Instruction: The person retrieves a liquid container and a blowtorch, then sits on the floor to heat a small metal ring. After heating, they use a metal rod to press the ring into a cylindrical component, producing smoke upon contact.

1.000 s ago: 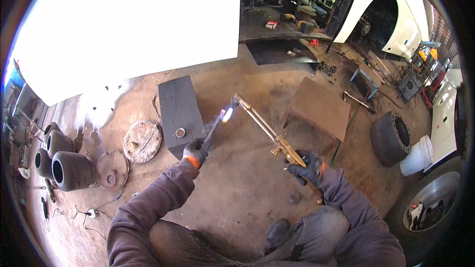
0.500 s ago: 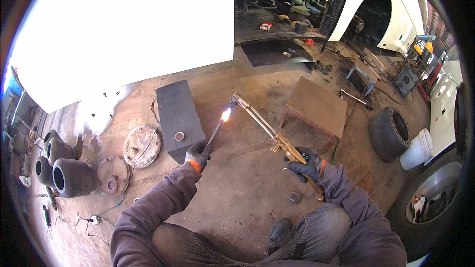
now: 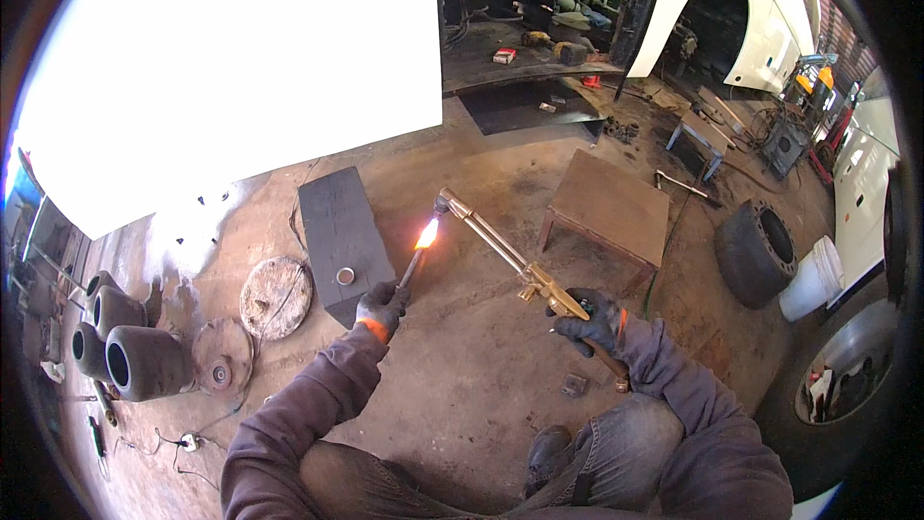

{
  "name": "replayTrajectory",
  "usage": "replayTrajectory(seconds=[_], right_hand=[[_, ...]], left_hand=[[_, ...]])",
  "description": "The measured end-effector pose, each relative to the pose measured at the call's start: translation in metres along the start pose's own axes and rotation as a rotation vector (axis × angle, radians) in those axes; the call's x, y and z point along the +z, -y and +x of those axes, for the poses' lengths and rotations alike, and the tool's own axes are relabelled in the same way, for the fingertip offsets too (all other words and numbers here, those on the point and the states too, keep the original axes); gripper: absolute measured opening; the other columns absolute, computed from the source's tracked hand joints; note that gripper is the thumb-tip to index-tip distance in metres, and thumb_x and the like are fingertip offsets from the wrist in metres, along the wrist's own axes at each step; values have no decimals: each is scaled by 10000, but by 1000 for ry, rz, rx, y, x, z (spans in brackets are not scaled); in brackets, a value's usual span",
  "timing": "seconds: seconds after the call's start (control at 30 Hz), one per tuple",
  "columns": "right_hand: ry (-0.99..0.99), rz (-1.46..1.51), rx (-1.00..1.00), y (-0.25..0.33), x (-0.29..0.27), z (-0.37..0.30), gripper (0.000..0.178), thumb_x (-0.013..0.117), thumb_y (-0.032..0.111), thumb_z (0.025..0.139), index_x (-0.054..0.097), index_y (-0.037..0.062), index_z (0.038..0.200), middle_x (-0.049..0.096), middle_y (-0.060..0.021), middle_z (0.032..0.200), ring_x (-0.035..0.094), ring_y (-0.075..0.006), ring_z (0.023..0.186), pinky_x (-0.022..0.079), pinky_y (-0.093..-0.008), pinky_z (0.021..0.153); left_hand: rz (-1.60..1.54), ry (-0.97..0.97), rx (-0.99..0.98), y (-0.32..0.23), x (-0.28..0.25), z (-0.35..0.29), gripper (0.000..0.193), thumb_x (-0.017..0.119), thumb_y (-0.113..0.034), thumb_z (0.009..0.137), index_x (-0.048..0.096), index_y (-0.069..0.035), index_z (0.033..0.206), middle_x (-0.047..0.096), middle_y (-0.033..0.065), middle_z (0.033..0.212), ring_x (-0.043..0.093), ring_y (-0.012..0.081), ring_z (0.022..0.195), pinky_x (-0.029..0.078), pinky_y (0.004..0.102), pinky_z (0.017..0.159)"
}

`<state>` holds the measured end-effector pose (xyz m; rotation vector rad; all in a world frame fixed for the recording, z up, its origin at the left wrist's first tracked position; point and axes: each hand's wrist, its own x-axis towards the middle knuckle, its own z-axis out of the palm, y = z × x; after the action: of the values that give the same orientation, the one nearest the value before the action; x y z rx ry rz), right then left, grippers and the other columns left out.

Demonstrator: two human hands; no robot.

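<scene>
My left hand point(image 3: 381, 308), in a dark glove with an orange cuff, is closed round the lower end of a dark metal rod point(image 3: 412, 271). The rod slants up and to the right, its tip glowing in a flame point(image 3: 427, 232). My right hand point(image 3: 590, 320), gloved alike, grips the handle of a brass cutting torch point(image 3: 500, 252). The torch points up and left, its bent head just above the rod's tip, and the flame runs down from the nozzle onto it. A dark rectangular block point(image 3: 345, 229) with a small round metal ring point(image 3: 346, 275) on top stands beside my left hand.
A low brown metal table point(image 3: 610, 202) stands ahead on the right. Rusty discs point(image 3: 275, 298) and several dark cylinders point(image 3: 146, 362) lie at the left. To the right are a brake drum point(image 3: 756, 255), a white bucket point(image 3: 811, 279) and a wheel point(image 3: 847, 366). A small block point(image 3: 575, 385) lies near my boot.
The flame at the rod's tip has grown larger and brighter. The torch head and the rod have shifted slightly left and down in the view, which has itself moved a little.
</scene>
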<state>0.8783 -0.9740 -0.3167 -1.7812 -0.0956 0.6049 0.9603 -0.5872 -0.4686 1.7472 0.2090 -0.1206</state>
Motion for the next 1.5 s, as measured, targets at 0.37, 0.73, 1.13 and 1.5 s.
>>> replayTrajectory(seconds=[0.37, 0.73, 1.13, 1.5], right_hand=[[-14, 34, 16, 4, 3, -1, 342, 701, 155, 906, 566, -21, 1166, 562, -35, 667, 520, -115, 468, 429, -284, 429], [-3, 46, 3, 6, 3, -1, 345, 693, 130, 897, 563, -28, 1174, 560, -40, 658, 513, -119, 452, 428, -284, 417], [9, 37, 4, 6, 2, 0, 368, 697, 145, 899, 564, -29, 1194, 563, -43, 671, 518, -121, 467, 438, -286, 428], [8, 42, -2, 2, 1, 3, 366, 691, 138, 902, 550, -38, 1190, 564, -46, 666, 516, -130, 462, 436, -288, 427]], left_hand=[[42, -17, 26, 11, -1, 5, 311, 710, -247, 914, 660, -24, 1125, 638, 12, 789, 509, 98, 608, 405, 261, 519], [-22, 10, 19, 18, -1, 11, 311, 708, -244, 918, 644, -9, 1110, 643, 27, 797, 528, 107, 614, 414, 265, 524], [0, -5, -35, -3, 1, 1, 307, 720, -252, 910, 643, -21, 1098, 643, 28, 792, 532, 105, 600, 413, 262, 502], [-93, 6, -48, -6, 5, -2, 258, 712, -256, 916, 649, -35, 1034, 613, 17, 750, 511, 101, 577, 399, 258, 487]])
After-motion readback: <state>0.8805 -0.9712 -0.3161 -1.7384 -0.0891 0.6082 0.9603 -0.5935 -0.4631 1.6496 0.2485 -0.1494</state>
